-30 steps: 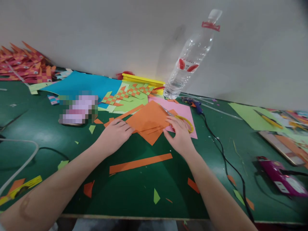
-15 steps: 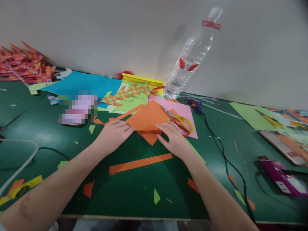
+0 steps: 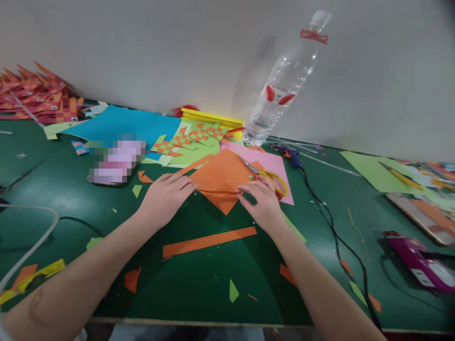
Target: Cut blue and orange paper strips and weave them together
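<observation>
Both my hands pinch an orange paper strip (image 3: 217,191), stretched between them and seen nearly edge-on. My left hand (image 3: 167,195) has its fingers closed at the left end. At the right end, the thumb and fingers of my right hand (image 3: 261,201) are pressed together. Under and behind the strip lies an orange paper sheet (image 3: 216,170), one corner pointing toward me. Scissors (image 3: 275,182) with yellow and red handles rest just beyond my right hand, partly hidden by it. Nearer to me, another orange strip (image 3: 209,242) lies flat on the green table (image 3: 192,289).
A clear bottle (image 3: 280,90) leans at the wall. Woven green-orange paper fish (image 3: 183,138) and blue paper (image 3: 131,125) lie behind. A phone (image 3: 119,161) is at left; a glue gun (image 3: 293,156) with black cord and a magenta device (image 3: 417,260) are at right. Paper scraps lie scattered.
The strip between my hands has turned from showing a narrow face to nearly edge-on. My right hand's thumb and fingers have come closer together. The rest has barely shifted.
</observation>
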Demonstrator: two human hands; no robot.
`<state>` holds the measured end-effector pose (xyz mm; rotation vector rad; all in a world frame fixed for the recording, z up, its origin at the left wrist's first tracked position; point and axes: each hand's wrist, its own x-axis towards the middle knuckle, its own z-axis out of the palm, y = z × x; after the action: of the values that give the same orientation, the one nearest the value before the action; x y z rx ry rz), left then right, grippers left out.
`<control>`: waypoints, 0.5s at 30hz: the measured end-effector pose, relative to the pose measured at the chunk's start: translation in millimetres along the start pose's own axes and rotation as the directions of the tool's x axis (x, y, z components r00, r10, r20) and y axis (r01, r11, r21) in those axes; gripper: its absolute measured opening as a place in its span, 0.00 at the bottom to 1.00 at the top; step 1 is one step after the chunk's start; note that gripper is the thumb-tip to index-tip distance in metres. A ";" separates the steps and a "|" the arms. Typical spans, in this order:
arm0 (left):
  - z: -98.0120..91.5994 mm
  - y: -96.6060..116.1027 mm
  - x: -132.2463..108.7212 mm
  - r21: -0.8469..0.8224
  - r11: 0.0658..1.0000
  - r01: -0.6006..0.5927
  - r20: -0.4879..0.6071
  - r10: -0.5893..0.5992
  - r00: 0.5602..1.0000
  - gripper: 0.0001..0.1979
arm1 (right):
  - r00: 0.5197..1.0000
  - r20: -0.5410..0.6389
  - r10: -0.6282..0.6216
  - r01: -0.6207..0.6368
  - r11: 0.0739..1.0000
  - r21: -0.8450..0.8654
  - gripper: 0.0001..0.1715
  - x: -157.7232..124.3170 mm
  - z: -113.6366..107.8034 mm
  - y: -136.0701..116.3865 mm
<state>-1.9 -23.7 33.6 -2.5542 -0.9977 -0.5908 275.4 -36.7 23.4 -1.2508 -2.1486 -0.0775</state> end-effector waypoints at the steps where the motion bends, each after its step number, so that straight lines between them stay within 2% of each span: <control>1: 0.0 -0.8 -0.7 0.009 1.000 0.019 -0.002 -0.019 1.000 0.16 | 1.000 -0.019 0.016 -0.016 1.000 -0.006 0.07 0.0 0.0 0.3; 5: -1.4 -6.8 -4.1 0.084 0.981 0.177 -0.012 -0.177 0.984 0.17 | 0.994 -0.045 0.098 -0.099 0.995 -0.028 0.08 0.4 -0.1 4.3; 9: -3.7 -16.6 -7.4 0.184 0.929 0.321 -0.051 -0.317 0.947 0.17 | 0.990 -0.010 0.143 -0.144 0.988 -0.062 0.09 0.1 0.9 11.2; 12: -3.6 -22.6 -8.7 0.232 0.903 0.361 -0.089 -0.350 0.933 0.18 | 0.981 0.001 0.192 -0.192 0.979 -0.063 0.10 -1.3 0.9 16.6; 15: -1.6 -24.8 -8.9 0.227 0.904 0.363 -0.110 -0.346 0.932 0.18 | 0.964 -0.069 0.257 -0.262 0.962 -0.073 0.12 -2.7 -1.3 22.4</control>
<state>-25.6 -12.1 34.5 -2.1377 -1.4311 -0.5992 294.8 -27.0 17.2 -1.5476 -1.9302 -0.0904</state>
